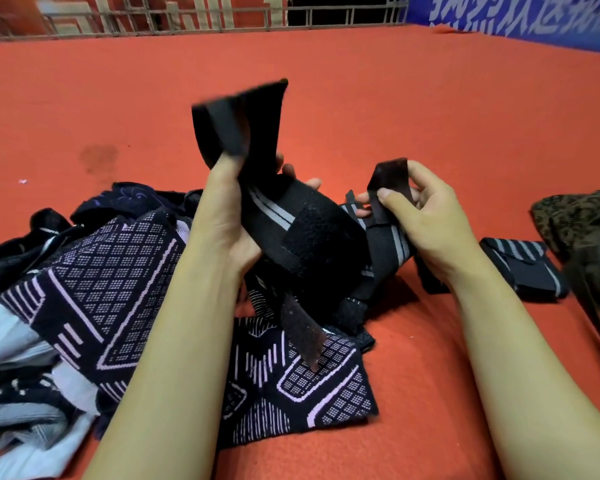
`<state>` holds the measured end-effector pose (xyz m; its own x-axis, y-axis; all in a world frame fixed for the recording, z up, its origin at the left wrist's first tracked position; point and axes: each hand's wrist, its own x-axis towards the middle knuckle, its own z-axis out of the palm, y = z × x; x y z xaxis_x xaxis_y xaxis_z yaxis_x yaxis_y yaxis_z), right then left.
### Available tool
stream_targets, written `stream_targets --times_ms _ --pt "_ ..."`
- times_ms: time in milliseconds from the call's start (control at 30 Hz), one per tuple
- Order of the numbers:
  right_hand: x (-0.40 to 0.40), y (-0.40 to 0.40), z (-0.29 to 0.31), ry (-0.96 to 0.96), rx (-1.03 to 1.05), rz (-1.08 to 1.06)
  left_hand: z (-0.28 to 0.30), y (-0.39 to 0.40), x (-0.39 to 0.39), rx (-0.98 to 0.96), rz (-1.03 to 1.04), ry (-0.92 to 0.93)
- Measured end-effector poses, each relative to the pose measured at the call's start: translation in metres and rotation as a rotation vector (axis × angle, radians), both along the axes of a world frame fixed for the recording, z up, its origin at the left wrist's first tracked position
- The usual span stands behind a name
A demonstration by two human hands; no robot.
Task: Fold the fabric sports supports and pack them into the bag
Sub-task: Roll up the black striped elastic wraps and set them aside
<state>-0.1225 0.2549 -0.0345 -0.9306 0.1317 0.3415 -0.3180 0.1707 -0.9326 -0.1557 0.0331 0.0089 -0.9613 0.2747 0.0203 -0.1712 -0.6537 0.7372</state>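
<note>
A black strap support (305,233) with grey stripes is held up above the red surface (395,109), near the middle of the view. The left hand (229,216) grips its broad band, thumb on the near side and fingers curled behind; one end of the band stands up from this hand toward 12 o'clock, blurred, and a rough black fastener patch (312,237) lies across the band's near face. A dark reddish tab (302,334) hangs from the support toward 6 o'clock, its tip over the patterned cloth below.

At 3 o'clock from the left hand, the right hand (416,216) pinches another dark reddish tab (390,181) between thumb and curled fingers; the striped band runs from this tab down under the palm. The two hands are close together, not touching.

Beneath and toward 8 o'clock lies a pile of knitted supports (111,278), dark navy with pale lilac lines and dotted diamonds, some pale blue insides showing at the left edge. At 3 o'clock from the right forearm, a folded striped support (523,268) lies flat on the red surface. Just beyond it, at the right edge, sits a dark mottled-brown bag (575,220), only partly in view. Along 12 o'clock, well apart, runs a metal railing (187,19), with a blue banner (520,15) at 1 o'clock.
</note>
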Motion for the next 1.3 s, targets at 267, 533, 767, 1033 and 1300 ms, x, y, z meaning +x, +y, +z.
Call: stream_targets --times_ms 267,533,767,1033,1300 --pt "0.005 0.0 0.009 0.063 0.207 -0.004 0.007 0.007 0.009 -0.345 -0.045 0.02" --pt "0.019 -0.014 0.022 -0.033 0.224 0.183 0.008 0.013 0.011 -0.383 0.019 0.083" --pt "0.023 -0.024 0.021 -0.129 0.151 0.386 0.006 0.02 0.017 -0.618 0.064 0.228" --pt "0.027 -0.02 0.023 -0.013 -0.062 0.393 0.001 0.003 -0.001 -0.821 0.337 0.314" --pt "0.035 -0.015 0.028 0.058 -0.307 0.43 -0.01 -0.005 0.006 -1.107 -0.024 0.674"
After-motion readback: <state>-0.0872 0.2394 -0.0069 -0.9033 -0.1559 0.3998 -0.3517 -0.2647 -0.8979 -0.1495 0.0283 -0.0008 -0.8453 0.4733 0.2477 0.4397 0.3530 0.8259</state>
